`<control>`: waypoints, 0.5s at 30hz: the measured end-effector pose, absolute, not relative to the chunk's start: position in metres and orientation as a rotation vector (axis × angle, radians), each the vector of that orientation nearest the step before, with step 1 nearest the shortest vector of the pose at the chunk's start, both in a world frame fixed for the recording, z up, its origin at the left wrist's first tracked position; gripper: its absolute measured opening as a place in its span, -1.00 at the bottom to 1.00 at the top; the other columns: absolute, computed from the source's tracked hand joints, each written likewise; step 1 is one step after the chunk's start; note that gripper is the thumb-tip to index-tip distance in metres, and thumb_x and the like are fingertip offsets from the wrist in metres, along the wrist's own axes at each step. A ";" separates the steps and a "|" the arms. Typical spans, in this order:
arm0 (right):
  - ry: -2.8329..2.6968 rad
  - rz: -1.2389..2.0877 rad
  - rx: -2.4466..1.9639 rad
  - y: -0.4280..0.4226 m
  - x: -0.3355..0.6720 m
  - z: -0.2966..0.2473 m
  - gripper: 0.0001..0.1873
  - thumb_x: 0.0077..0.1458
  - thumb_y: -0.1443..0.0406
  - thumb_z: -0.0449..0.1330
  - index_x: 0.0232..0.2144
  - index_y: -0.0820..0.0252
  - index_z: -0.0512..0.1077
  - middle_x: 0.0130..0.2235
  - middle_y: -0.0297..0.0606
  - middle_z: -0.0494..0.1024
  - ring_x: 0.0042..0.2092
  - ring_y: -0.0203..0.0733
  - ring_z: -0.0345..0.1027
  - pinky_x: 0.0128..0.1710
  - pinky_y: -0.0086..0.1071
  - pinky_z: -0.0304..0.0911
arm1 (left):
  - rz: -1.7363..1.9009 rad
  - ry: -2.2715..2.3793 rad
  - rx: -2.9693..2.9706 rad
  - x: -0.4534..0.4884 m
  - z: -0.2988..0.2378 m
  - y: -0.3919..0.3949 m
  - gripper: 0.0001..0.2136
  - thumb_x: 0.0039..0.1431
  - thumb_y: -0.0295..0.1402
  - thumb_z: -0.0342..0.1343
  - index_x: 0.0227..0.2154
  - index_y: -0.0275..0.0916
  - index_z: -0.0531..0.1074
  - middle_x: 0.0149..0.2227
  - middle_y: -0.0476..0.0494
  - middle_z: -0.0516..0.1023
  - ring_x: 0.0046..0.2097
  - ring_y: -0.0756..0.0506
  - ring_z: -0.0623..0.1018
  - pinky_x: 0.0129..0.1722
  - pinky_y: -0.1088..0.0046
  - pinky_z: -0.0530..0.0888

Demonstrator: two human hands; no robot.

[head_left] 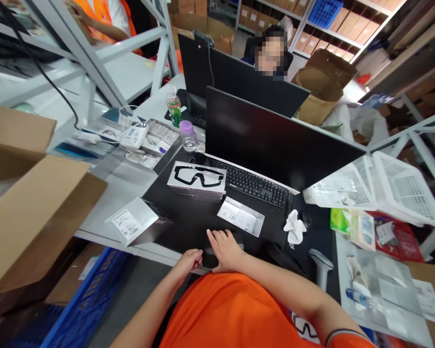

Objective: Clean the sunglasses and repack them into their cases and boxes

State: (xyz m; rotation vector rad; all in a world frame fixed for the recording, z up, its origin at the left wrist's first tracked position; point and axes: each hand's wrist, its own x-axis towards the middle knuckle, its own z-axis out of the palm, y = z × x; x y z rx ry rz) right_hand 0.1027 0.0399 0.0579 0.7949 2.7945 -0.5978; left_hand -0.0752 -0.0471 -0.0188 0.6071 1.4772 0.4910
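Note:
My right hand [225, 250] lies with its fingers stretched out over the near edge of a black desk mat [188, 220]. Something dark shows partly around and under it, but I cannot make out what it is. Just left of it, my left hand [189, 262] is closed at the desk's front edge; what its fingers hold, if anything, is hidden. Beyond the hands lies a shallow white open box part [241, 216] with a label. Behind that stands a white box [197, 180] with a picture of black-framed glasses. A silvery labelled box [132, 221] sits to the left.
A black monitor [275, 140] rises behind a keyboard [252, 183]. On the right are a crumpled white cloth [295, 227], a barcode scanner [321, 265] and white baskets [409, 188]. An open carton [32, 212] stands left. Another person [270, 50] sits beyond the monitors.

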 end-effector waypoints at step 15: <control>2.857 -0.733 0.687 0.046 0.097 0.048 -0.23 0.08 -0.06 0.35 0.17 0.29 0.33 0.06 -0.04 0.53 0.04 0.06 0.37 0.13 -0.07 0.15 | 0.332 1.159 0.865 -0.073 0.053 -0.017 -0.51 0.13 0.16 0.11 -0.54 -0.20 0.26 -0.66 0.18 0.13 -0.61 0.09 0.04 -0.60 0.51 0.02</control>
